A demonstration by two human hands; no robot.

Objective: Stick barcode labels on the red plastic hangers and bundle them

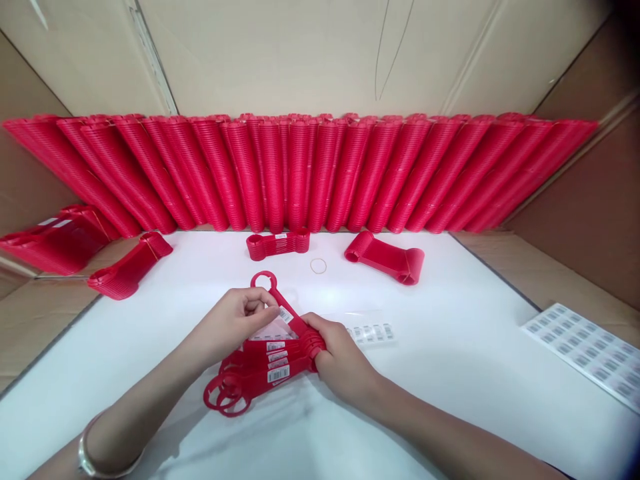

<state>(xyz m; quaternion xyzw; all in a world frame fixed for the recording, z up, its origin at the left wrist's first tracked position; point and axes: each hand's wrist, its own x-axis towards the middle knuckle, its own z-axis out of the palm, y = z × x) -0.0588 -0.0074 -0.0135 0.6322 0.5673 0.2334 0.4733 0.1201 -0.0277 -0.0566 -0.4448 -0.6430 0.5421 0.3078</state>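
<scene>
A fan of several flat red plastic pieces (255,377) with ring ends lies on the white table (450,373), each carrying a small barcode label. My right hand (340,357) is closed on the right ends of the fan, pinning them together. One red piece (273,293) is swung up out of the fan, its ring end pointing away from me. My left hand (245,317) pinches a barcode label (285,315) against that piece with thumb and fingers.
A clear strip of barcode labels (373,332) lies right of my hands; a larger label sheet (590,353) is at the right edge. Bundled red stacks (277,244) (385,257) (129,267), a rubber band (319,266), and a long row of red stacks (300,173) sit behind, inside cardboard walls.
</scene>
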